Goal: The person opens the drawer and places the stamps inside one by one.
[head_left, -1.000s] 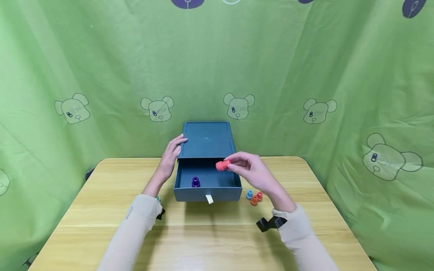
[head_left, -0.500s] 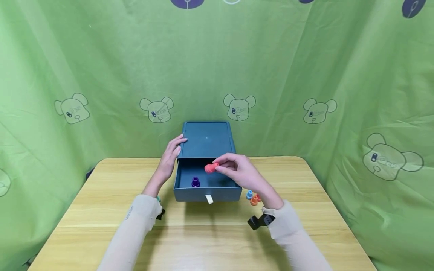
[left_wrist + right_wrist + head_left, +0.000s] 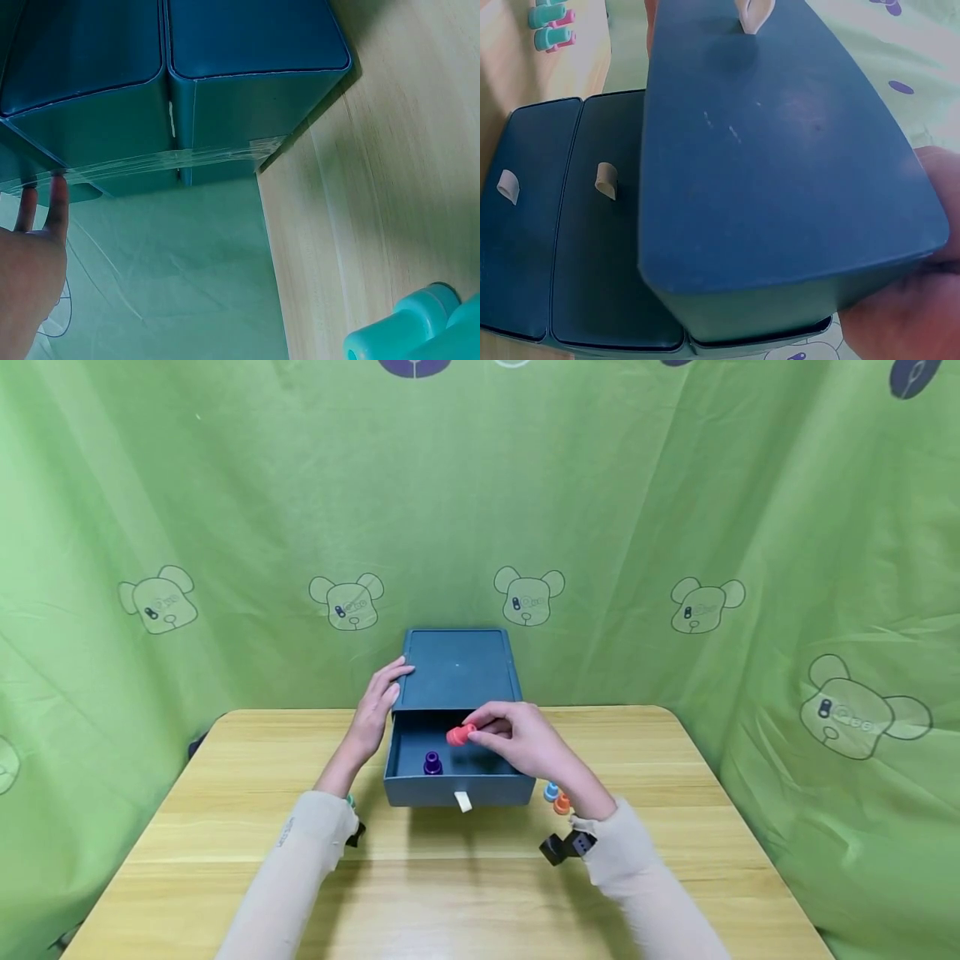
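A dark blue drawer cabinet [image 3: 457,668] stands at the table's far side, its top drawer [image 3: 423,792] pulled out. My left hand [image 3: 371,717] rests with extended fingers along the cabinet's left edge; two of its fingertips [image 3: 58,187] touch the side in the left wrist view. Over the drawer, my right hand [image 3: 521,739] pinches a red stepped plastic piece [image 3: 459,736], tilted sideways, between thumb and fingers. Inside the drawer a similar purple piece [image 3: 432,764] stands upright near the front wall. The raised drawer front hides the red piece in the right wrist view.
Blue [image 3: 551,792] and orange [image 3: 562,804] pieces stand on the table [image 3: 465,902] right of the drawer, partly behind the right forearm. Teal pieces [image 3: 409,326] lie left of the cabinet. Two closed drawers [image 3: 604,240] with pale pull loops sit below. A green curtain [image 3: 450,510] hangs behind.
My right hand has carried the red piece leftward and slightly down over the drawer. The right forearm now covers the red piece on the table. My left hand has stayed in place.
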A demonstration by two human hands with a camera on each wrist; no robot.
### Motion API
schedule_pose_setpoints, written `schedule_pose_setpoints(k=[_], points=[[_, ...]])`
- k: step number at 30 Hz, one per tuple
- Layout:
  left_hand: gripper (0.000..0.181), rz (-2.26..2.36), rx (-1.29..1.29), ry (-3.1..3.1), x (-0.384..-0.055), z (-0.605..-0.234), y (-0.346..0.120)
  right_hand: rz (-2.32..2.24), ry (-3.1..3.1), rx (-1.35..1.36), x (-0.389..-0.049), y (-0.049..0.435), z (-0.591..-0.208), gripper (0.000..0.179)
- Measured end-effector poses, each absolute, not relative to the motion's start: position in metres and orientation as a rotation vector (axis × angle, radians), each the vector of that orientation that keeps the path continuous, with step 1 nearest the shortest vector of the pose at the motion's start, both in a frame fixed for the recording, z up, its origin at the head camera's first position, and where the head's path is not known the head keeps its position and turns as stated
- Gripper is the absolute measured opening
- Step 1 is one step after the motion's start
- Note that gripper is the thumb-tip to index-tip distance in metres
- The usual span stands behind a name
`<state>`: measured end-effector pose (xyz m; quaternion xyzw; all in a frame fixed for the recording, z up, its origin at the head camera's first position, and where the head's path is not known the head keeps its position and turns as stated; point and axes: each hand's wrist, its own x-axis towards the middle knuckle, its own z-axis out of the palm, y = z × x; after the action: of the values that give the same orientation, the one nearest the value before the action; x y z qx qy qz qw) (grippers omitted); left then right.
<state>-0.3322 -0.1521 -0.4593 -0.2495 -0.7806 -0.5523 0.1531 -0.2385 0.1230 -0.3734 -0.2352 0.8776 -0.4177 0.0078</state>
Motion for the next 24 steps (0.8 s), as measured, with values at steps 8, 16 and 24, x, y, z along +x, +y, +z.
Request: schedule_pose_setpoints(k=[8, 16, 24], points=[[0.043, -1.590, -0.722, -2.235, -0.3335, -0.4592, -0.1522, -1.172, 2.788, -0.743, -0.2373, 0.1183, -0.3695, 0.020], [0.045, -1.611, -0.729, -2.231, -0.3335, -0.4601, -0.1519, -1.071, 2.797, -0.782, -0.2371, 0.1152, -0.3706, 0.019], [0.042, -1.602, -0.732, -2.203, -0.3346, -0.4622, -0.1517, -0.999, 2.817, -0.821, -0.2363, 0.1140, -0.3715, 0.017]])
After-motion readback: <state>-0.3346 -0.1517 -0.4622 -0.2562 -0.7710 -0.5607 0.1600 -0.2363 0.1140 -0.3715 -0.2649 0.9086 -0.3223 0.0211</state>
